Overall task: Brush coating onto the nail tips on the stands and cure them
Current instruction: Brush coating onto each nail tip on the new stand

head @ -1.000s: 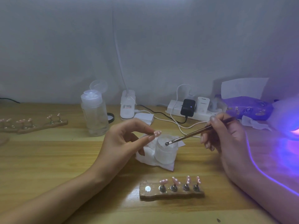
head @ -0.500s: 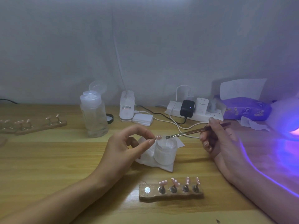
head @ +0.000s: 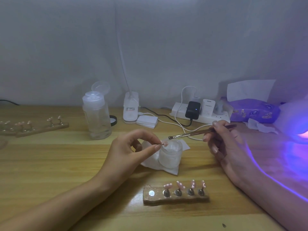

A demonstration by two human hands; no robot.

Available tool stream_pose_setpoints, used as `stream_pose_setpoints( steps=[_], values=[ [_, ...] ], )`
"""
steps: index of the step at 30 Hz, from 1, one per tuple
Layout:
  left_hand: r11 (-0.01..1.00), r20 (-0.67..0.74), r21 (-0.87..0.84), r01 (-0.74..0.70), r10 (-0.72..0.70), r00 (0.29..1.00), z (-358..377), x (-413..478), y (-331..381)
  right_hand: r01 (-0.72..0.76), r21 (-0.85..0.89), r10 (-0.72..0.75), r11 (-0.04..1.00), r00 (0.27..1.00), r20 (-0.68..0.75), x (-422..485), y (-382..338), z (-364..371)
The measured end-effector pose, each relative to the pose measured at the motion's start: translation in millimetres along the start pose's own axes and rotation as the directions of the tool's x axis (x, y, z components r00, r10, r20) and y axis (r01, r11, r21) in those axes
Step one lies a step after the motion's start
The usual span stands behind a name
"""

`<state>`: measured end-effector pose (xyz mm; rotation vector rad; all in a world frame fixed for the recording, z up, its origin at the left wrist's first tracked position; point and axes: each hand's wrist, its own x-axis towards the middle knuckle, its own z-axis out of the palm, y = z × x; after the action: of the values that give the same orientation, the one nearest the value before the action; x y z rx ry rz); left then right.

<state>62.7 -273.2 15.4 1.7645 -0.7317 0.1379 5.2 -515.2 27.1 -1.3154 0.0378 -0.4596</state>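
My left hand (head: pixel 128 150) pinches a small stand peg with a pink nail tip (head: pixel 164 144) between thumb and forefinger, just over the frosted jar (head: pixel 170 155). My right hand (head: pixel 223 144) grips a thin brush (head: pixel 190 134); its bristles point left and hover just above and right of the held tip. In front lies a wooden stand block (head: pixel 175 195) with several pink nail tips on pegs and one empty metal spot at its left end. The jar stands open on a white wipe (head: pixel 150 162).
A second wooden stand (head: pixel 41 128) with tips lies at far left. A clear pump bottle (head: pixel 97 117), a white lamp base (head: pixel 130 109), a power strip (head: pixel 200 114) with cables and a purple tissue pack (head: pixel 253 112) line the back. A glowing UV lamp (head: pixel 298 124) sits at right.
The brush tip rose out of the jar and moved up toward the held nail tip. My left hand shifted slightly, keeping the tip over the jar.
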Motion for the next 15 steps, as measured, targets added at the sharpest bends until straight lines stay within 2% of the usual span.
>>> stream_pose_setpoints(
  steps=[8, 15],
  values=[
    [1.000, 0.014, 0.018, 0.008, -0.008, 1.000, -0.6, 0.2, -0.1, -0.005, -0.020, 0.005, 1.000, 1.000, 0.025, -2.7, -1.0, 5.1],
    [1.000, 0.018, 0.001, 0.030, -0.030, 0.999, -0.7, -0.1, 3.9, -0.012, -0.035, 0.011, 0.999, 1.000, -0.023, -1.6, 0.3, 2.8]
  ],
)
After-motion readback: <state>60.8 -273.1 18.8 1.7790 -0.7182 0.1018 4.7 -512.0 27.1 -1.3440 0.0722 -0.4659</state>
